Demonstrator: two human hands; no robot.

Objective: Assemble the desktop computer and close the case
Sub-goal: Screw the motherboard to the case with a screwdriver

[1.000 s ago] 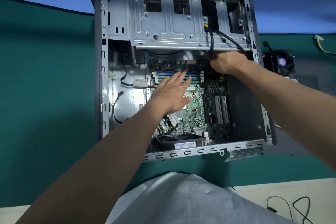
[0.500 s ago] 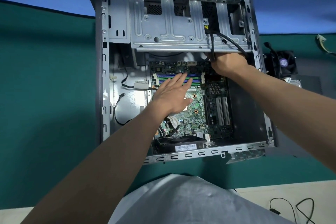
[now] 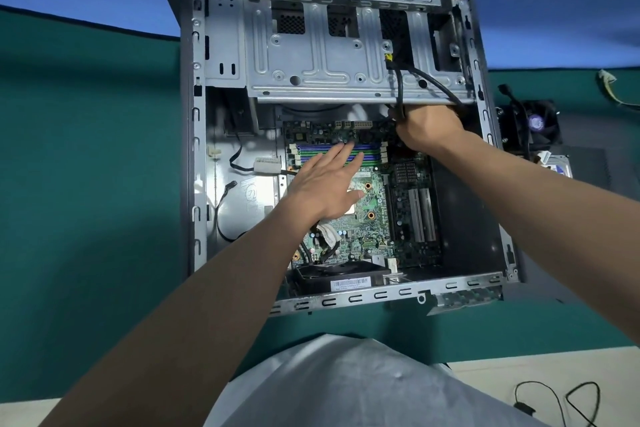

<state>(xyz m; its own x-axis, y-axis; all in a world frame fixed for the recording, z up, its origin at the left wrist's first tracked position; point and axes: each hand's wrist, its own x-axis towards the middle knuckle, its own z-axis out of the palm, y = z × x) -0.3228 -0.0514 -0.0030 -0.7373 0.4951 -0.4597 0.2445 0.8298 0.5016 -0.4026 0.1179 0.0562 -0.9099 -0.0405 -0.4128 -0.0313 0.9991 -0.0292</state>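
Green cloth covers the desk (image 3: 86, 184), and the open computer case (image 3: 194, 149) lies flat in the middle of it. The left hand (image 3: 325, 184) rests flat on the green board (image 3: 367, 239) inside, fingers straight, holding nothing. The right hand (image 3: 429, 130) is at the far right corner of the board, by a black cable (image 3: 400, 87). Its fingers curl there, but I cannot tell if they hold the cable. I think the plug goes in now. Line it up first, push straight, and steady the board with the flat hand. A white sticker (image 3: 350, 283) by the case's near edge has a barcode; its words are too small to read.
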